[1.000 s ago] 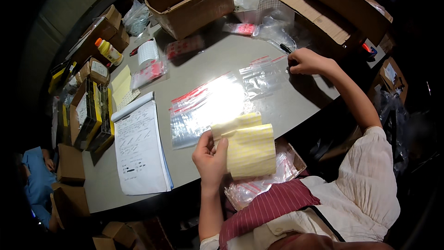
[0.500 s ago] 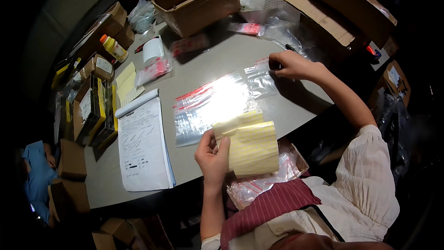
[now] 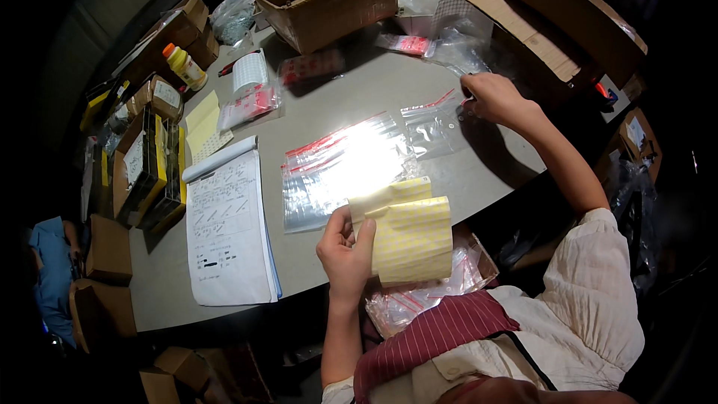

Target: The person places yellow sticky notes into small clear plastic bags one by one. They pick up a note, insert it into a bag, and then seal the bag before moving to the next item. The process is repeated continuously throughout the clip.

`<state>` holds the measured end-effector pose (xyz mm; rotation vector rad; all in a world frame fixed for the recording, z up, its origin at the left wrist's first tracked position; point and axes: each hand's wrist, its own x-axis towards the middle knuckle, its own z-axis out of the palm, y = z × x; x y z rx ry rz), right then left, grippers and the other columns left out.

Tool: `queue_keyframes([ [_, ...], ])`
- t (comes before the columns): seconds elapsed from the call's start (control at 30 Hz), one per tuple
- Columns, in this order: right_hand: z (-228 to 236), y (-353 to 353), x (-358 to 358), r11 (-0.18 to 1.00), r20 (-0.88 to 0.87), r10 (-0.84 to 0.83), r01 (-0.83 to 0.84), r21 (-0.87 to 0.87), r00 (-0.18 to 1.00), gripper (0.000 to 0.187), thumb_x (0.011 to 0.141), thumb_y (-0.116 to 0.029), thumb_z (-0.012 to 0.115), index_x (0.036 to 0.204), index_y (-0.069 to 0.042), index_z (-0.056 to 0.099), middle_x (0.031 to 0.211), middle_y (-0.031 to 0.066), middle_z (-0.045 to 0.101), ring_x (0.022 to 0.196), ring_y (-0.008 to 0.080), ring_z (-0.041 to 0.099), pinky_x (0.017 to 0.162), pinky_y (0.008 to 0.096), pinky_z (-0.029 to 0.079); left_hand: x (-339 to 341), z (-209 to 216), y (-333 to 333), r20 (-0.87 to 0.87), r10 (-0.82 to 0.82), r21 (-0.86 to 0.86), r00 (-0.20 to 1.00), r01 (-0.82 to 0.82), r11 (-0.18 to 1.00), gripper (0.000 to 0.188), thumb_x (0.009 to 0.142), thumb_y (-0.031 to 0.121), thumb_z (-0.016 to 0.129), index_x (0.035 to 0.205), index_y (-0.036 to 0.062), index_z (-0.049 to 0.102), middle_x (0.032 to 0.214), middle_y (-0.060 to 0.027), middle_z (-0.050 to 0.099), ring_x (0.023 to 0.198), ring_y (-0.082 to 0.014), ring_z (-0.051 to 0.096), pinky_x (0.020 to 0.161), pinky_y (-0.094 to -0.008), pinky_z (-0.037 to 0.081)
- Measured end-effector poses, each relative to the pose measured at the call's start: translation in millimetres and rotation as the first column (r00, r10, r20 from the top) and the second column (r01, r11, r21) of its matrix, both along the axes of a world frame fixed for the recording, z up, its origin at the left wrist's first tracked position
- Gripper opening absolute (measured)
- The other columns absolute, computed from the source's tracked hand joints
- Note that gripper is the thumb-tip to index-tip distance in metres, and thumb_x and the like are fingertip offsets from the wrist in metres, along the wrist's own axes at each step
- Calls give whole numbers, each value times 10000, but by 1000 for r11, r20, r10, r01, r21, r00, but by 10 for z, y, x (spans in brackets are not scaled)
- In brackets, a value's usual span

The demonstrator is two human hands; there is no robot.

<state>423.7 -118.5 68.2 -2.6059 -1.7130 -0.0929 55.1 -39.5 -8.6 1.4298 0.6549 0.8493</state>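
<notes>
My left hand (image 3: pixel 345 251) grips yellow sheets of small labels (image 3: pixel 413 243), thumb in front and fingers folded behind. They hang over the table's near edge, above an open carton of red-edged clear bags (image 3: pixel 419 301). At the right, my right hand (image 3: pixel 495 99) has its fingers curled together at the upper right corner of a clear zip bag (image 3: pixel 432 133). Its fingertips are partly hidden, so what they pinch does not show. Left of that bag lie overlapping clear zip bags (image 3: pixel 336 172) with red strips, glaring under the light.
A handwritten notepad (image 3: pixel 228 232) lies at the left. Behind it are yellow paper (image 3: pixel 202 126), black-and-yellow boxes (image 3: pixel 153 172) and a yellow bottle (image 3: pixel 184 67). Cardboard boxes (image 3: pixel 329 11) and loose plastic (image 3: pixel 464 45) line the back. Another person in blue (image 3: pixel 52 269) is at far left.
My right hand has moved right along the separate zip bag to its corner, uncovering more of the bag. My left hand keeps the yellow label sheets in nearly the same place. The view has shifted slightly.
</notes>
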Motion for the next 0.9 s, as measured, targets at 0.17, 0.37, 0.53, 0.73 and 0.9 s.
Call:
queue_keyframes([
  [0.17, 8, -44, -173, 972, -641, 233, -193, 133, 731, 335, 840, -150, 745, 1120, 0, 639, 968, 146, 666, 899, 279, 655, 798, 400, 513, -9, -17, 1, 15, 10, -3, 1000, -10, 1000, 226, 923, -16, 673, 1141, -71, 650, 980, -91, 726, 885, -80, 643, 734, -234, 525],
  [0.37, -323, -163, -441, 982, -983, 185, -39, 185, -4, 345, 796, 50, 693, 1132, -9, 642, 959, 14, 615, 921, 90, 599, 844, 233, 508, 16, 3, -10, 32, 5, -26, 999, -4, 1000, 228, 929, -18, 674, 1148, -74, 642, 961, -80, 715, 856, -72, 631, 715, -225, 518],
  [0.53, -181, -226, -600, 971, -967, 238, 42, 235, -97, 338, 817, 29, 675, 1150, -18, 638, 961, 9, 596, 902, 96, 599, 830, 235, 503, -17, 20, -12, 33, 1, -57, 999, 1, 998, 238, 938, -28, 662, 1168, -80, 627, 959, -74, 705, 855, -67, 626, 712, -214, 512],
  [0.73, -42, -160, -350, 945, -785, 326, -163, 283, 527, 431, 783, 45, 629, 1204, -10, 554, 1047, 89, 608, 919, 199, 627, 802, 319, 519, -19, 21, -8, 39, 11, -35, 999, -9, 999, 248, 937, -34, 659, 1178, -79, 621, 977, -74, 698, 853, -59, 621, 703, -204, 505],
  [0.9, -271, -120, -398, 904, -260, 408, -347, 250, 875, 538, 745, 123, 596, 1255, -12, 486, 1170, 233, 551, 1056, 436, 603, 875, 472, 515, -7, 18, -11, 52, 3, -46, 999, -1, 999, 248, 936, -37, 656, 1178, -78, 622, 972, -68, 696, 846, -51, 614, 694, -197, 496],
])
